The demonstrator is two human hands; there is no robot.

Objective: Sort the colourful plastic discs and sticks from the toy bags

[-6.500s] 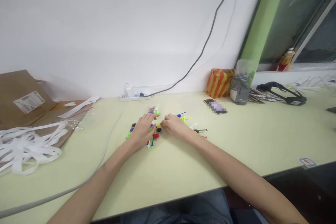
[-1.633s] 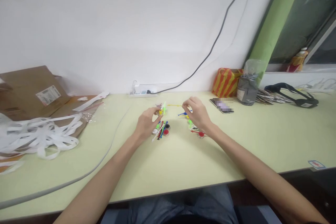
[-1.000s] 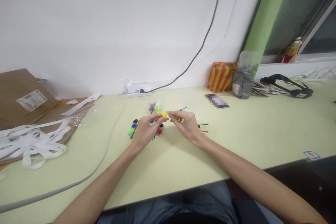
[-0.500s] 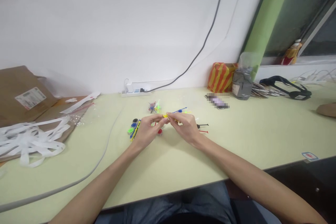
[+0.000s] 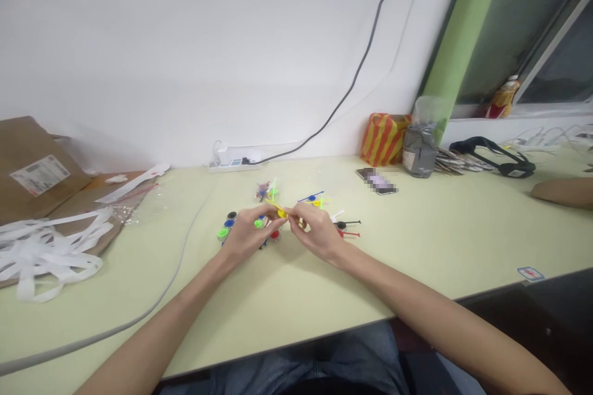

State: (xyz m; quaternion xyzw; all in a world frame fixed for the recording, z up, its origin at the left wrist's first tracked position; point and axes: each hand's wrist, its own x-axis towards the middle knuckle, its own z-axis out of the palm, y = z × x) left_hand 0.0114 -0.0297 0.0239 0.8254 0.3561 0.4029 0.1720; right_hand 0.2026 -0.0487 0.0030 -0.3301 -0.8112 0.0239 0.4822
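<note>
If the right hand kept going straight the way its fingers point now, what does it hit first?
The right hand points left toward the left hand; both pinch the small yellow piece between them. So it would probably meet the left hand's fingertips first, though depth is hard to judge here.

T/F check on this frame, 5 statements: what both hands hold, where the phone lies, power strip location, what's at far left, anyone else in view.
1. Both hands, the left hand and the right hand, pinch one small yellow piece between them. True.
2. The phone lies left of the hands. False: it lies to their right, near the striped bag.
3. The power strip sits on the table against the wall. True.
4. White strips lie heaped at the far left. True.
5. No other person shows. False: part of another person's arm enters at the right edge.
</note>
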